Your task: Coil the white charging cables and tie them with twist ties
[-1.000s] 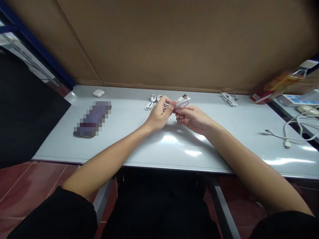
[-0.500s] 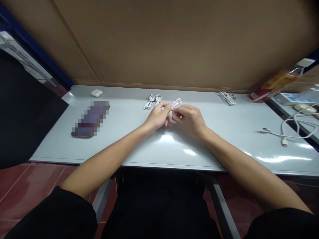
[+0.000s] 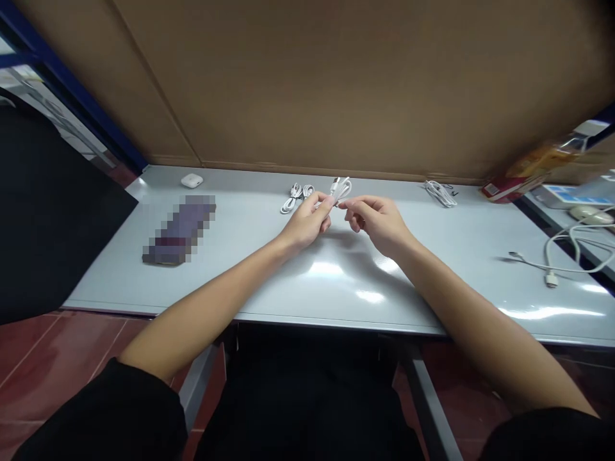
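Between the thumb and fingers of my left hand (image 3: 306, 221) is a coiled white USB cable (image 3: 342, 187), its loops and a plug pointing up past the thumb. My right hand (image 3: 379, 221) is close on its right, index finger at the lower end of the coil and the other fingers curled in. Whatever those fingertips pinch is too small to make out. Just behind my left hand, two bundled white cables (image 3: 291, 200) lie side by side on the grey table (image 3: 269, 275), partly hidden by the fingers.
Further right lies another coiled white cable (image 3: 439, 194) with dark tie pieces beside it. A loose white cable (image 3: 552, 266) trails over the right side. A white earbud case (image 3: 191, 180) and a blurred-out phone (image 3: 180, 232) are on the left. Brown board (image 3: 307, 89) closes off the back.
My right hand has drawn back slightly to the right from the coil, its fingers now lower and more curled. The coil has turned in my left hand, so a plug shows at its top.
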Tool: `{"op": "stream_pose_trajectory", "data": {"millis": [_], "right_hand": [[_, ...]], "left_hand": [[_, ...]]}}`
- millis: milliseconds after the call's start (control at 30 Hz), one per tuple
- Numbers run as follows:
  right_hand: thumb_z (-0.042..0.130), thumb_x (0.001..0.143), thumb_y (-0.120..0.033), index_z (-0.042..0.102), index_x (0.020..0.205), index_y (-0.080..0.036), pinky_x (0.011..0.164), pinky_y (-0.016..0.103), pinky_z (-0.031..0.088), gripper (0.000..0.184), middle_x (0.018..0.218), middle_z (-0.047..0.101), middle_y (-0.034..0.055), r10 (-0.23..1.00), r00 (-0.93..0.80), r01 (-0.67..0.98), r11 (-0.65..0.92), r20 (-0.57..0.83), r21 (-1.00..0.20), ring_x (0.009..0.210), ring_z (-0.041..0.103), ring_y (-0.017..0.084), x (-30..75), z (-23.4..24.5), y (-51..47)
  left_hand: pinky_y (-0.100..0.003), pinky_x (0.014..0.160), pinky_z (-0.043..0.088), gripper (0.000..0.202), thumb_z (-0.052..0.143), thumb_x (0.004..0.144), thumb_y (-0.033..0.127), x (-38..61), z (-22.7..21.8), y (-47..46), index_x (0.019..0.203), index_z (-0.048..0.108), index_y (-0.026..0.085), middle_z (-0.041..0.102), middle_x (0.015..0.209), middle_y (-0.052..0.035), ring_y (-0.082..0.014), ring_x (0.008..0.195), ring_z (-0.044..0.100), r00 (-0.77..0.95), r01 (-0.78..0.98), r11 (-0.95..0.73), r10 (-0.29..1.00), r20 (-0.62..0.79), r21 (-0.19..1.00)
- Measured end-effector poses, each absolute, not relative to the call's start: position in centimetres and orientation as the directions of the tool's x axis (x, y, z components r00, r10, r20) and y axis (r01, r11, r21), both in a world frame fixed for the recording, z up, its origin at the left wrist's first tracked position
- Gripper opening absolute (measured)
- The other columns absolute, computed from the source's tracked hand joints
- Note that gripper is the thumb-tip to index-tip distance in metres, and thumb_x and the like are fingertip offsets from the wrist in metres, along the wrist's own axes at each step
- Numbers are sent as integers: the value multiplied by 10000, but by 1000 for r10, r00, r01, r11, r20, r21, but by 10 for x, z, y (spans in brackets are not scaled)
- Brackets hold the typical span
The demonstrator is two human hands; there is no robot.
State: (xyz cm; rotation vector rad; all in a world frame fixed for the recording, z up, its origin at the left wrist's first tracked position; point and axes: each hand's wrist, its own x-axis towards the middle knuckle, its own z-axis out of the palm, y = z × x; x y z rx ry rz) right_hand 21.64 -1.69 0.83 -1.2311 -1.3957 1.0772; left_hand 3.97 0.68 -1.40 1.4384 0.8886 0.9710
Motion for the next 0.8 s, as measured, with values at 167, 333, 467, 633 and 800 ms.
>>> {"op": "stream_pose_trajectory", "data": {"millis": [167,333,467,633,800], "right_hand": [[772,852,-360,749,822,-174,589,246,448,190,775,634,16,947,-276,-124,-204,-163,-971,655,527,106,219,9,-15],[821,811,-306,692,790,-192,590,234,458,173,733,631,-15,935,-286,-268,-289,-210,-919,628,532,89,221,8,-14],[828,787,-262,654,752,-193,549,221,445,189,666,602,-31,898,-315,-304,-403,-309,-863,582,511,79,223,14,-14],[841,782,-275,653,751,-184,545,217,464,211,659,611,-24,861,-411,-323,-446,-301,-835,588,527,90,221,18,-19],[909,739,-296,642,735,-178,531,183,443,291,637,568,-47,865,-426,-359,-429,-263,-829,577,482,66,220,16,-19]], "left_hand": [[-217,506,295,335,546,1033,553,39,-15,7,950,507,231,473,560,66,-87,482,392,437,-60,-157,884,167,986],[-217,512,309,389,570,1000,616,38,-17,8,988,529,228,450,563,76,-89,499,391,473,-68,-244,846,246,967],[-220,526,338,415,564,996,630,38,-18,9,1097,555,228,483,622,65,-95,538,443,481,-70,-285,830,282,956],[-224,574,409,463,601,963,657,39,-19,9,1113,582,219,557,756,32,-89,609,512,484,-130,-338,798,358,932],[-248,634,455,458,611,958,654,39,-19,11,1106,608,221,621,854,-1,-100,667,540,481,-179,-364,778,404,914]]}}
